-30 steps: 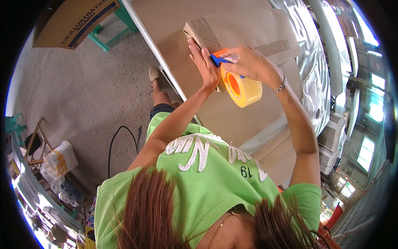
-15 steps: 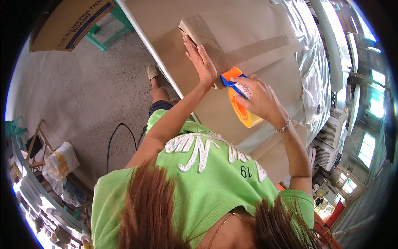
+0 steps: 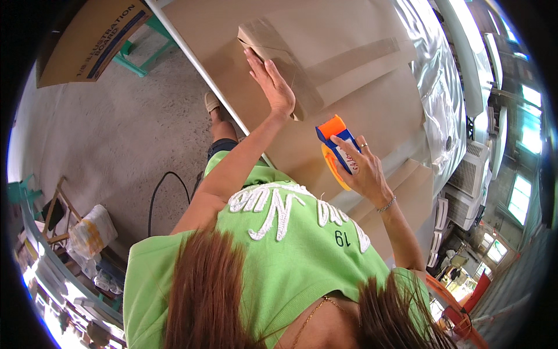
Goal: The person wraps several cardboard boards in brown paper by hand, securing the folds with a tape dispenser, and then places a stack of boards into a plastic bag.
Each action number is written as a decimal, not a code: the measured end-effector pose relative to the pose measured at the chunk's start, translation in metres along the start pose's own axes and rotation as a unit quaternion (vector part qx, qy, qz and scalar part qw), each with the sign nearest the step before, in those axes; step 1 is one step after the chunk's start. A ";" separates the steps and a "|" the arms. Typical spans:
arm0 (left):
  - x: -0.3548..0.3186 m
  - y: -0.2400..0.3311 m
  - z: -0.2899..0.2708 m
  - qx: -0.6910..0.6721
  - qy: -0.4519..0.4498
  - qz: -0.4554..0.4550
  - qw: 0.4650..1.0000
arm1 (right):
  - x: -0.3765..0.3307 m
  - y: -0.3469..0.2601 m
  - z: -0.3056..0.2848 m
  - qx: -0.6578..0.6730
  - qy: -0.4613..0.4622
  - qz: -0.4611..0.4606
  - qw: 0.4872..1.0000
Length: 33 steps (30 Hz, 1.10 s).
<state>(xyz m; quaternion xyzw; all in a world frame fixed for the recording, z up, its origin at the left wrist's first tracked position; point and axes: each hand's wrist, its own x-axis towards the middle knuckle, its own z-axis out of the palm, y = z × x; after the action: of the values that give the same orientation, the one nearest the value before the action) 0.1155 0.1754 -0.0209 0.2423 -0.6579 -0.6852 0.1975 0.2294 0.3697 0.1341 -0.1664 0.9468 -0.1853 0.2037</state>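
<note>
Flat along the near-left edge of a brown paper-wrapped parcel (image 3: 343,29), my left hand (image 3: 273,87) presses with its fingers stretched out. Shiny strips of clear packing tape (image 3: 354,58) lie across the paper and along that edge. My right hand (image 3: 363,171) is wrapped round a blue and orange tape dispenser (image 3: 347,141) with a yellow-orange roll. The dispenser's orange front end is a little apart from the parcel's taped edge, over brown paper. Its roll is partly hidden by my fingers.
The white table edge (image 3: 195,61) runs along the left. Crumpled clear plastic (image 3: 436,81) covers the right side. A cardboard box (image 3: 87,46) and a green stool (image 3: 139,61) stand beyond the table at the upper left. A black cable (image 3: 154,198) lies on the floor.
My right hand has drawn the tape dispenser back from the parcel's edge, toward my body. My left hand stays flat on the edge. The whole view has shifted slightly.
</note>
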 end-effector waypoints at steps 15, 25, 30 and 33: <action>0.002 0.000 0.003 -0.044 0.019 -0.006 0.999 | 0.025 -0.002 -0.010 0.001 -0.066 0.020 0.998; -0.006 0.010 0.004 -0.054 0.025 0.006 0.998 | 0.083 0.000 -0.031 -0.022 -0.158 -0.066 0.985; -0.002 0.008 0.007 -0.084 0.033 0.003 0.996 | 0.120 -0.005 -0.044 0.079 -0.347 0.067 0.932; -0.003 0.010 0.010 -0.093 0.018 -0.009 0.995 | 0.104 0.005 -0.049 0.144 -0.341 0.094 0.924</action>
<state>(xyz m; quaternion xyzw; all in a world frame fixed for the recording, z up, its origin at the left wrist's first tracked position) 0.1119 0.1850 -0.0105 0.2411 -0.5856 -0.7405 0.2248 0.1170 0.3476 0.1399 -0.0985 0.7944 -0.2317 0.5527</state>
